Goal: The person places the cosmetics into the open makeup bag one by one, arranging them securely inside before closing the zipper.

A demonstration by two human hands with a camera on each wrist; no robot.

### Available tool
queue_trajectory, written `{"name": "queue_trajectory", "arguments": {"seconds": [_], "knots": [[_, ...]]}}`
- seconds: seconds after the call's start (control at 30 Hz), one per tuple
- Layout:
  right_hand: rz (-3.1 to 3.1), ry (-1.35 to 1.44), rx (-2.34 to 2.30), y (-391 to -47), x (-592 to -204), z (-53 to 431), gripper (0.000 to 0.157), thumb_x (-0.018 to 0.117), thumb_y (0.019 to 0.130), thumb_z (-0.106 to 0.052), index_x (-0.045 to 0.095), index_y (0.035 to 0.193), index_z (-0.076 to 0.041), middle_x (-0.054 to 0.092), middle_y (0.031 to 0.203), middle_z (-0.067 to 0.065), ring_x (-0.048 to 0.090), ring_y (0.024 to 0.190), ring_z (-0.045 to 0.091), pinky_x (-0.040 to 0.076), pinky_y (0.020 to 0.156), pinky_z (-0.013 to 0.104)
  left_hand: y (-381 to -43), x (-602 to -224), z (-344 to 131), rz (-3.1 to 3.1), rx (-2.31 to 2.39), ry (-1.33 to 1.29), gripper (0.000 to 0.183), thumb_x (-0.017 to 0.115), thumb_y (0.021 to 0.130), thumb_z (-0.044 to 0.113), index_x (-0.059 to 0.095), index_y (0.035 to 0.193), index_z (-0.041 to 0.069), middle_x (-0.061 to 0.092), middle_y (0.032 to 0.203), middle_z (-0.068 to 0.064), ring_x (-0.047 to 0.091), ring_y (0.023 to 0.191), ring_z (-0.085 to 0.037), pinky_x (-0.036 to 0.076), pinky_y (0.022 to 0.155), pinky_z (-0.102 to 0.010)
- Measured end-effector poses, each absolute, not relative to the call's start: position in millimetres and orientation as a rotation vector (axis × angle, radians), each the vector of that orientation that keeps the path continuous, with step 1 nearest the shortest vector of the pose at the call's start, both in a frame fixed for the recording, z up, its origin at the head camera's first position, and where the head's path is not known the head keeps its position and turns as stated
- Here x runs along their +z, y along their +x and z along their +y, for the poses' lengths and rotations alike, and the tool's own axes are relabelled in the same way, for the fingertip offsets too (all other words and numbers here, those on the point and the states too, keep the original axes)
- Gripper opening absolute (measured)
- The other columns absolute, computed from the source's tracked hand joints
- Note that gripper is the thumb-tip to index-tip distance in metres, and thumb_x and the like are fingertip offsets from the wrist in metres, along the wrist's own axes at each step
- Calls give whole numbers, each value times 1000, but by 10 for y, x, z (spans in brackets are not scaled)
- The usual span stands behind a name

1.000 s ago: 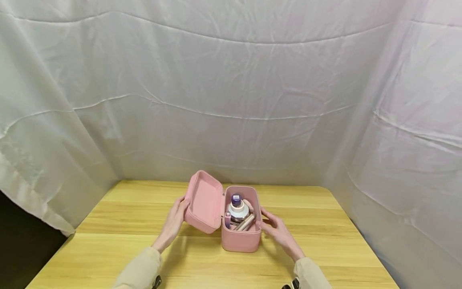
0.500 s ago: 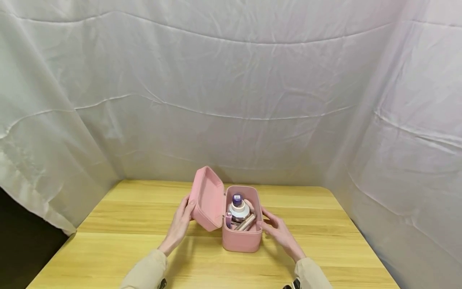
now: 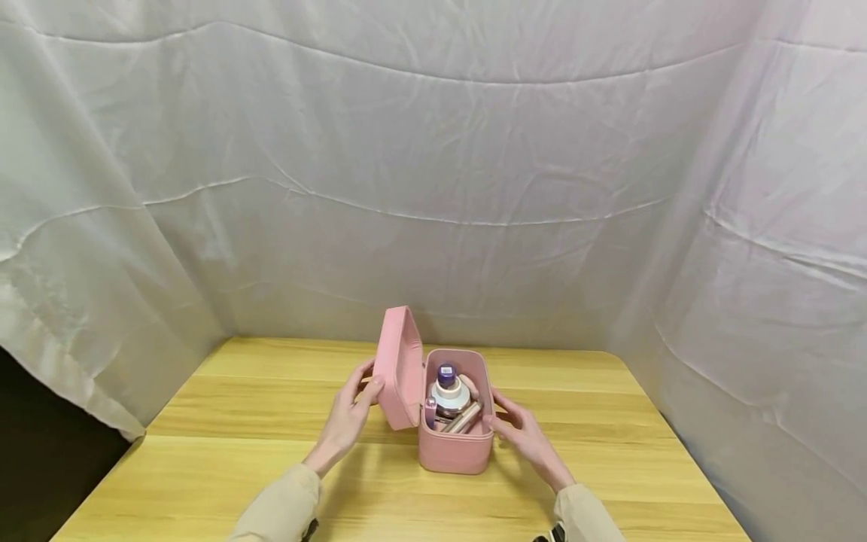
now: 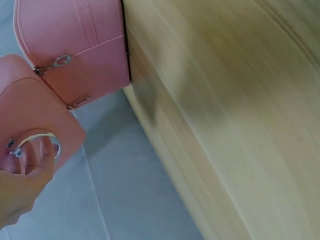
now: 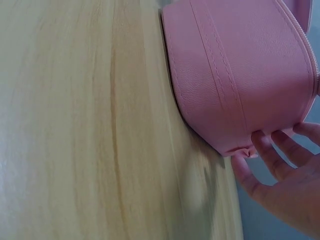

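Observation:
A pink cosmetic case [image 3: 455,453] stands on the table, its hinged lid [image 3: 395,369] raised nearly upright on the left. My left hand [image 3: 347,414] grips the lid, thumb at its near edge; in the left wrist view, the fingers [image 4: 37,155] are at the curved carry handle [image 4: 40,135]. My right hand [image 3: 523,436] steadies the case's right side, fingertips touching the outer wall and thumb at the rim. Inside lie a purple-capped container [image 3: 446,374], a round white item [image 3: 450,397], a small purple tube [image 3: 430,412] and a metallic tube [image 3: 463,418].
The wooden table [image 3: 271,421] extends to both sides of the case and in front of it. Light grey cloth [image 3: 433,165] hangs behind and along both sides. Zipper pulls [image 4: 61,61] hang from the case in the left wrist view.
My left hand has swung the lid up and to the right, from leaning outward to nearly upright. The case body and my right hand have hardly moved.

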State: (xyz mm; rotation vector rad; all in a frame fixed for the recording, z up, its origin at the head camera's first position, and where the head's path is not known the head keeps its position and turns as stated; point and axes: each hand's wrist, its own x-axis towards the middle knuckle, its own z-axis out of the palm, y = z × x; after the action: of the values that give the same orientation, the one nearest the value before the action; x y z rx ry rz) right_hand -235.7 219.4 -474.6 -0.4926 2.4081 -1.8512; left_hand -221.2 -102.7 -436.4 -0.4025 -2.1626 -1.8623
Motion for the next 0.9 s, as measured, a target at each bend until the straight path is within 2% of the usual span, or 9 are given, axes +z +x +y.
{"name": "queue_trajectory", "arguments": {"seconds": [0.1, 0.17, 0.3, 0.53, 0.67, 0.8, 0.9], "knots": [[2420, -484, -1858, -2357, -4736, 2190, 64, 60, 99, -16, 34, 155, -1, 35, 159, 28, 48, 136, 47, 53, 90, 31, -2220, -4350, -993, -2167, -1831, -402, 44, 54, 104, 28, 51, 146, 15, 58, 140, -15, 60, 121, -32, 54, 92, -26], [2444, -476, -1854, -2354, -4731, 2182, 63, 61, 99, -15, 35, 155, -1, 36, 159, 27, 48, 135, 47, 51, 93, 31, -2225, -4343, -971, -2174, -1803, -403, 43, 56, 103, 28, 53, 144, 17, 60, 138, -13, 59, 121, -33, 53, 92, -30], [2500, -425, -1844, -2342, -4721, 2164, 62, 63, 98, -15, 39, 153, -3, 41, 156, 26, 51, 132, 43, 51, 94, 32, -2225, -4326, -928, -2181, -1782, -413, 42, 59, 101, 28, 56, 142, 19, 62, 136, -9, 59, 120, -29, 52, 93, -33], [2564, -375, -1858, -2348, -4709, 2133, 60, 64, 98, -17, 42, 152, -2, 47, 153, 24, 55, 128, 35, 51, 89, 24, -2236, -4290, -839, -2170, -1792, -438, 41, 64, 99, 27, 60, 138, 18, 63, 133, -6, 57, 115, -19, 53, 93, -29], [2597, -344, -1905, -2354, -4709, 2118, 53, 60, 100, -15, 45, 149, 1, 48, 153, 23, 59, 124, 21, 50, 91, 18, -2254, -4281, -785, -2152, -1790, -483, 38, 65, 98, 24, 63, 135, 15, 64, 132, -7, 57, 115, -20, 54, 95, -31], [2574, -296, -1973, -2362, -4687, 2110, 48, 54, 104, -18, 47, 147, 3, 49, 152, 22, 59, 118, 4, 52, 94, 25, -2272, -4272, -734, -2123, -1799, -546, 38, 65, 98, 19, 64, 134, 10, 63, 134, -11, 56, 120, -26, 55, 98, -35], [2547, -265, -2007, -2362, -4665, 2104, 47, 49, 106, -21, 48, 146, 4, 50, 151, 23, 59, 115, 2, 54, 93, 34, -2269, -4262, -707, -2108, -1817, -593, 38, 66, 98, 19, 63, 134, 8, 62, 137, -12, 56, 124, -29, 54, 102, -38]]}}
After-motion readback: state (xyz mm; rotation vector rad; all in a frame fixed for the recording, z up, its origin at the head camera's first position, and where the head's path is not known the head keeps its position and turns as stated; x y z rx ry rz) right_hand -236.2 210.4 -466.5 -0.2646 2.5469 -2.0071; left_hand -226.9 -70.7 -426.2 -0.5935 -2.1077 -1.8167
